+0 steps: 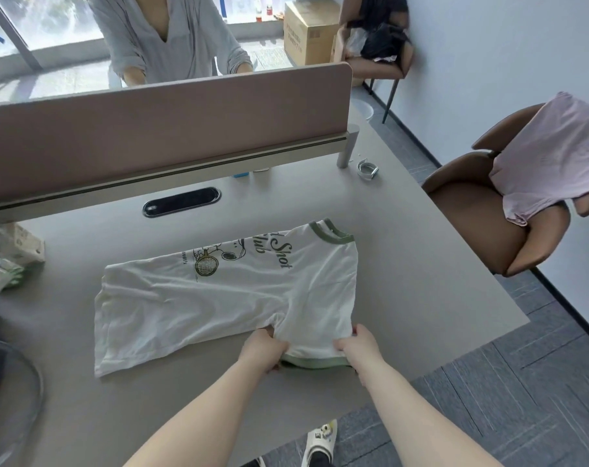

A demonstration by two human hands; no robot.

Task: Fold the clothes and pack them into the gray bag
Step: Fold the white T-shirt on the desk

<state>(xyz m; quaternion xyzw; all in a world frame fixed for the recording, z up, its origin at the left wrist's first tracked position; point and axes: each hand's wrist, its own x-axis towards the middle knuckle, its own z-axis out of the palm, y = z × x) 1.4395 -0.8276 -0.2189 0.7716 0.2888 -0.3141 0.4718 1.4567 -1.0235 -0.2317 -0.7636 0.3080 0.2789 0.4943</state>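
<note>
A white T-shirt with green trim and a green-yellow print lies flat on the grey table, collar toward the far right. Its near sleeve, edged in green, is pinched by both hands at the table's front. My left hand grips the sleeve's left side where it meets the body. My right hand holds the sleeve's right corner. A pink garment hangs over the brown chair on the right. At the far left edge a dark grey rounded shape shows, possibly the bag.
A brown partition runs across the table's back, with another person behind it. A black cable slot and a small metal clip lie near it. Packets sit at the left. A cardboard box and second chair stand far back.
</note>
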